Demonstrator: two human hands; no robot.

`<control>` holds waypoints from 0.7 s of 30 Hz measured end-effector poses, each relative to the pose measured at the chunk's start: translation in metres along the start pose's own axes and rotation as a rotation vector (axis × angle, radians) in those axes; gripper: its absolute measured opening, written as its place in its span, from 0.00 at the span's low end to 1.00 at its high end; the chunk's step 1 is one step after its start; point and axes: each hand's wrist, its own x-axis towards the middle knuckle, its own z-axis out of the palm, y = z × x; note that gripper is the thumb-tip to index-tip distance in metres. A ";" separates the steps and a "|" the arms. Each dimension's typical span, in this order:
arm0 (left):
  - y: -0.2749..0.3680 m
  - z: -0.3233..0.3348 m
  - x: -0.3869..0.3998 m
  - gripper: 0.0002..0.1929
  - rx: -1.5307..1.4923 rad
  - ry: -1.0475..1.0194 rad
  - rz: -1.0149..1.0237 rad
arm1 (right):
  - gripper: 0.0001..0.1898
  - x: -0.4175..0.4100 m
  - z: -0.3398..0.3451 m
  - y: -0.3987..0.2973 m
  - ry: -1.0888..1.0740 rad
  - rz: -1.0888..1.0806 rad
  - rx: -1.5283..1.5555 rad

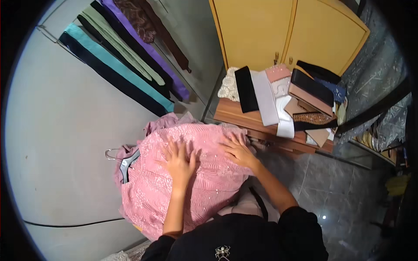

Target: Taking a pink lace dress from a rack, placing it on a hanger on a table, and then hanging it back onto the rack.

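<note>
A pink lace garment with small shiny beads (pixel 209 179) lies spread before me. My left hand (pixel 179 161) rests on its middle, palm down, fingers spread. Further right, my right hand (pixel 238 151) lies on the garment near its right edge, fingers apart. At the garment's left opening shows a grey clothes hanger (pixel 126 164) with a metal hook. Mauve fabric (pixel 160 124) sticks out beyond the pink lace at the far side and around the hanger. What supports the garment is hidden beneath it.
Neckties (pixel 120 70) and other cloth strips hang from a wall rack at upper left. Clutch bags and folded pieces cover much of a wooden bench (pixel 228 112) before a yellow cabinet (pixel 258 32). A black cable (pixel 75 225) runs along the left wall. Grey floor tiles (pixel 323 186) lie at right.
</note>
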 end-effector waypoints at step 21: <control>0.014 0.049 0.033 0.12 0.020 -0.208 0.410 | 0.28 -0.019 -0.015 -0.030 0.369 0.269 0.012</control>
